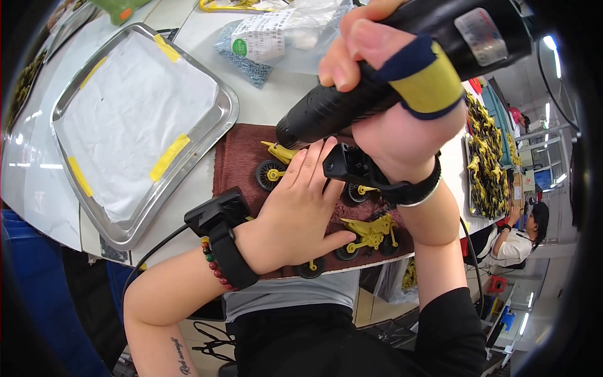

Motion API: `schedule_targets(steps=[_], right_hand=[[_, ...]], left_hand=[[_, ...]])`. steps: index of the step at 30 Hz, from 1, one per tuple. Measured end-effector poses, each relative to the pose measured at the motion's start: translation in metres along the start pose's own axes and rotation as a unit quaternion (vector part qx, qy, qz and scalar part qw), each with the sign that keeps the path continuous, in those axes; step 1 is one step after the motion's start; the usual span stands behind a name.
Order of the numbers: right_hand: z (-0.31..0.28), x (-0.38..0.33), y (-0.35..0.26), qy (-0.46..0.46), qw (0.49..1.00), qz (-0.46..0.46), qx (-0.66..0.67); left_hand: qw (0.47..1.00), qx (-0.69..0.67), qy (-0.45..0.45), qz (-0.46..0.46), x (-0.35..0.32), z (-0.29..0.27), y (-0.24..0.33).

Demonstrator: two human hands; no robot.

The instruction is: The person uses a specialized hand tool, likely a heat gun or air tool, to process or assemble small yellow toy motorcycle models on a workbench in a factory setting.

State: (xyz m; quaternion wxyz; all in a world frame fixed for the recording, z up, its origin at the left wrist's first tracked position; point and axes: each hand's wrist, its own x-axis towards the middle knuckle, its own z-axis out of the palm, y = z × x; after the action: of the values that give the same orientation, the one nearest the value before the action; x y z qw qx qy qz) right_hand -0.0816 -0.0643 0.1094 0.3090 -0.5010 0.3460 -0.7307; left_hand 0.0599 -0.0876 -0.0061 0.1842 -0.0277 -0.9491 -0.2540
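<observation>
My right hand (397, 135) is closed around a black heat gun (326, 110). Its nozzle slants down to the left, close above a yellow toy motorcycle (281, 152) with black wheels. My left hand (292, 217) lies palm down with outstretched fingers, its fingertips at that toy and partly covering it. By the left thumb stands another yellow toy motorcycle (369, 232). Beneath them is a brown towel (235, 157). More wheels show beside and below the left hand, their toys partly hidden by my hands.
Left on the white table is a metal tray (227, 107) lined with taped white paper. Beyond the towel lies a clear plastic bag (301, 53) with a label. A tray of many yellow-and-black toys (487, 163) stands at right, near a seated person (512, 242). Cables trail from both wrists.
</observation>
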Motion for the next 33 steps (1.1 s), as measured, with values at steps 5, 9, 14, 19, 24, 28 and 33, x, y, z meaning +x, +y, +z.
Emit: schedule_targets(steps=[5, 9, 14, 19, 24, 28, 33], right_hand=[[0.002, 0.003, 0.013, -0.033, 0.998, -0.028, -0.042], [0.004, 0.003, 0.019, -0.056, 0.994, -0.053, -0.078], [-0.001, 0.003, 0.017, -0.079, 0.985, -0.092, -0.126], [-0.008, -0.003, 0.013, -0.086, 0.97, -0.135, -0.183], [-0.016, -0.001, -0.079, -0.025, 0.997, -0.053, -0.044], [-0.048, -0.01, -0.113, 0.042, 0.991, -0.071, -0.102], [-0.057, -0.013, -0.093, 0.112, 0.975, -0.129, -0.143]], left_hand=[[1.0, 0.01, -0.016, -0.023, -0.002, 0.001, 0.003], [0.998, 0.025, -0.037, -0.032, -0.004, -0.001, 0.003], [0.999, 0.035, -0.033, -0.021, 0.0, 0.0, 0.004], [0.999, 0.03, -0.03, -0.016, 0.0, -0.003, 0.002], [1.0, -0.026, -0.003, -0.013, 0.004, -0.006, 0.008], [0.999, -0.019, -0.038, -0.025, 0.003, -0.008, 0.005], [0.998, -0.006, -0.056, -0.019, 0.006, -0.013, 0.007]])
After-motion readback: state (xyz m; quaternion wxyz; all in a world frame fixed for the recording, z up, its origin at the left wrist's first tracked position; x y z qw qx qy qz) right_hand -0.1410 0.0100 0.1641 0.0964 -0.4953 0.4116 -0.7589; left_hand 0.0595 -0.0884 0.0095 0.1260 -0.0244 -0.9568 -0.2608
